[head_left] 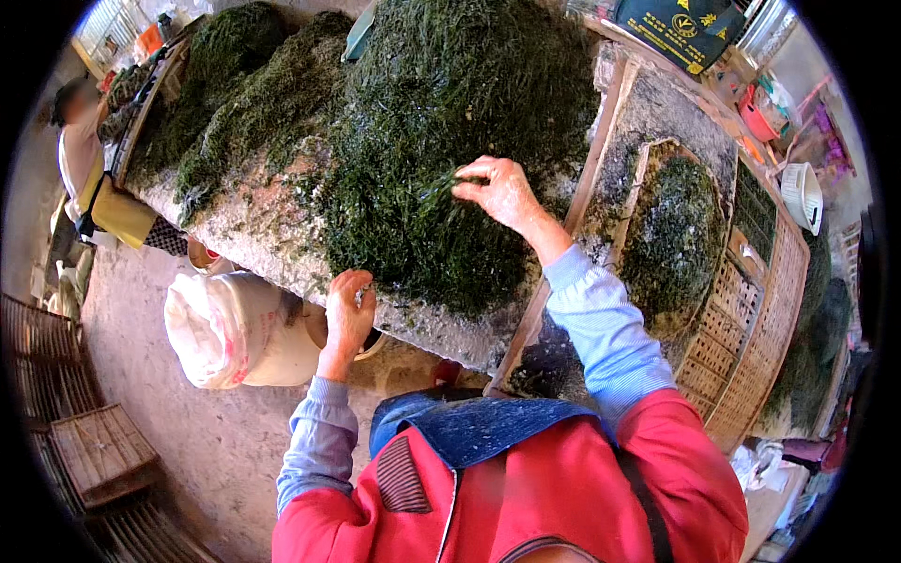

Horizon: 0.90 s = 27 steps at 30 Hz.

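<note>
A large heap of dark green, stringy seaweed (422, 235) covers the middle of a pale, crusted worktable (258, 235). Over the heap's right part, my right hand (499, 195) pinches a few strands of seaweed between thumb and fingers. My left hand (349, 311) is at the table's near edge, beside the heap's lower left side. Its fingers are curled together, and anything between them is too small to make out. White bits are scattered along the table edge and through the seaweed.
Below the table's left edge stands a white sack (230, 328). Right of a wooden divider (601, 141), seaweed fills a rounded tray (671, 235) near woven panels (765, 342). A white basket (801, 195) stands far right. Another person (94, 178) works at the left end; wooden crates (103, 452) sit lower left.
</note>
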Each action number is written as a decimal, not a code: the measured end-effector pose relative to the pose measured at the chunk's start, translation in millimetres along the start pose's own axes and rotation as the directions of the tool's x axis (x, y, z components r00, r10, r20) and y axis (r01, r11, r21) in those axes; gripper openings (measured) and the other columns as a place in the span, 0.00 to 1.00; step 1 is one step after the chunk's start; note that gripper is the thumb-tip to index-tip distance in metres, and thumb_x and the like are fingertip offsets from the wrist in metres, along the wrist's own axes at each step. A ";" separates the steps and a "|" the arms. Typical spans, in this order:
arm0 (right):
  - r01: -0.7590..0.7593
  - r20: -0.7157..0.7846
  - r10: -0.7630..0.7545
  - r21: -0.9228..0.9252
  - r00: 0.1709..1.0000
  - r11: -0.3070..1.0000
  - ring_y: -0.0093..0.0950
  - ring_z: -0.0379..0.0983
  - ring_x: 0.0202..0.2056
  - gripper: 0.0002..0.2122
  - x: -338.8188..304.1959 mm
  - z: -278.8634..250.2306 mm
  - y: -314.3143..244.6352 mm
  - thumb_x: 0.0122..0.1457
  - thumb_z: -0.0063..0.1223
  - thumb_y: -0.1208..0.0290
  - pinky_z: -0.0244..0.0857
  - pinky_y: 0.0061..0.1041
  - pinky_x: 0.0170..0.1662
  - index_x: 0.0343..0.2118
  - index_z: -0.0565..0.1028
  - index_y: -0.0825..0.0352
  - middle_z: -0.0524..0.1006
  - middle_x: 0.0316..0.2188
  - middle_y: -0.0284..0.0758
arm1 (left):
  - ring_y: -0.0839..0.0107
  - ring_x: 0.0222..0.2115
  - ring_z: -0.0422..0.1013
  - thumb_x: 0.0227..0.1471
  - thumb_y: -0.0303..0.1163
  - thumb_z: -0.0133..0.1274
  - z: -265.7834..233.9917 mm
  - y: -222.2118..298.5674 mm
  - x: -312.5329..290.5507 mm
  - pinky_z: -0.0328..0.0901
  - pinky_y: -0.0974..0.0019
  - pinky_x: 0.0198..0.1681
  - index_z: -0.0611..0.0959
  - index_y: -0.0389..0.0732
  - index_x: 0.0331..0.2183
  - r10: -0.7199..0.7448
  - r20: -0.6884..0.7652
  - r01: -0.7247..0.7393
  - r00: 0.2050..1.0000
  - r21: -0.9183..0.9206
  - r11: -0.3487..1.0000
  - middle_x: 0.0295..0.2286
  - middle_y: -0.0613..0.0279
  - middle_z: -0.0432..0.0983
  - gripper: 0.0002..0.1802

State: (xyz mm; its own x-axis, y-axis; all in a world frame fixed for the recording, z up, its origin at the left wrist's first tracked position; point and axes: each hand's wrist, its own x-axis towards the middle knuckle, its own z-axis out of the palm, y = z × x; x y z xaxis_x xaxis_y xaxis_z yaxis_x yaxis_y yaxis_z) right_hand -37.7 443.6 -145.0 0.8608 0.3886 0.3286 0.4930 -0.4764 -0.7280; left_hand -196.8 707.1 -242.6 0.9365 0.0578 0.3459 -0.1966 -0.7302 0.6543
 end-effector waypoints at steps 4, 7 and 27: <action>0.098 -0.041 -0.099 -0.012 0.994 0.995 0.28 0.72 0.26 0.09 2.3 -25.1 -45.9 0.43 0.63 0.76 0.65 0.24 0.30 0.30 0.78 0.68 0.75 0.26 0.36 | 0.68 0.37 0.71 0.46 0.24 0.52 -7.2 15.3 47.0 0.64 0.67 0.43 0.78 0.36 0.36 -0.065 0.001 0.064 0.998 -0.176 0.982 0.36 0.57 0.75 0.12; 0.217 -0.091 -0.223 -0.067 0.971 0.974 0.26 0.69 0.25 0.09 3.7 -39.0 -60.0 0.43 0.63 0.78 0.63 0.22 0.28 0.30 0.77 0.68 0.72 0.24 0.35 | 0.73 0.34 0.70 0.49 0.27 0.52 -5.2 37.4 91.2 0.64 0.71 0.39 0.78 0.35 0.37 -0.064 -0.008 0.056 0.998 -0.401 0.914 0.32 0.60 0.75 0.11; 0.496 -0.544 -0.287 0.287 0.789 0.820 0.14 0.70 0.28 0.10 55.9 -141.8 -185.1 0.48 0.62 0.71 0.65 0.15 0.33 0.33 0.79 0.69 0.78 0.27 0.27 | 0.68 0.46 0.65 0.52 0.68 0.23 38.7 67.9 181.3 0.51 0.63 0.56 0.72 0.35 0.48 0.071 0.411 0.310 0.909 -0.780 0.543 0.41 0.58 0.74 0.46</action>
State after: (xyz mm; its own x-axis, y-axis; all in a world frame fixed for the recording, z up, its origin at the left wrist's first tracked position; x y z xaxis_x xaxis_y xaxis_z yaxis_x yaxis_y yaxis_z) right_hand -62.9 441.7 93.5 0.6061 0.0139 0.7953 0.7948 0.0285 -0.6062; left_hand -29.2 641.6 -161.5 0.9566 -0.2788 0.0845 -0.0428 0.1525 0.9874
